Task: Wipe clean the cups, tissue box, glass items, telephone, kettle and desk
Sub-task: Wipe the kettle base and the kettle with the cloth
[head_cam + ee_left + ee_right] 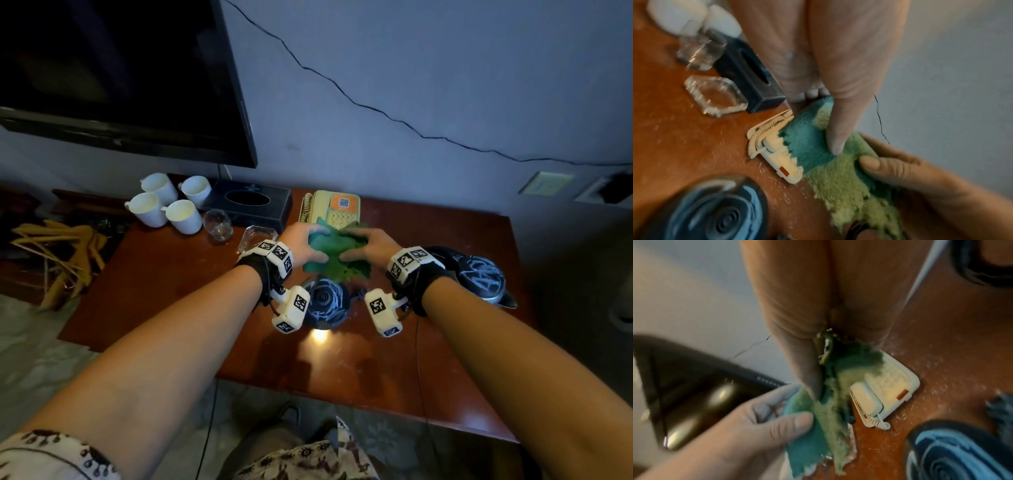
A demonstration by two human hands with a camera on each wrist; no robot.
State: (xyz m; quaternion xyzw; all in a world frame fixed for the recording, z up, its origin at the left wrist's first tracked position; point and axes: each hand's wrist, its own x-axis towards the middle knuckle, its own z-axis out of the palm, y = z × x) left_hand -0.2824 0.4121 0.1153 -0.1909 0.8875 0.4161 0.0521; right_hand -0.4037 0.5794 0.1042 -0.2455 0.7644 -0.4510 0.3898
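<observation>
Both hands hold one green and teal cloth point(337, 255) in the air just in front of the cream telephone point(337, 205). My left hand point(313, 244) pinches its left side, thumb on top. My right hand point(358, 245) pinches the right side, its fingers curled round the fabric. In the left wrist view the cloth point(813, 146) hangs over part of the telephone point(770, 146). The right wrist view shows the cloth point(830, 405) bunched between both thumbs beside the telephone point(892, 379). Several white cups point(164, 205), the dark tissue box point(250, 202), a glass tumbler point(218, 224) and a glass ashtray point(257, 236) stand at the back left.
A dark round kettle base with a blue pattern point(325, 303) sits under my wrists on the red-brown desk point(171, 274). The matching kettle point(479, 274) stands at the right. A wall television point(120, 75) hangs above the cups. Wooden hangers point(61, 253) lie left of the desk.
</observation>
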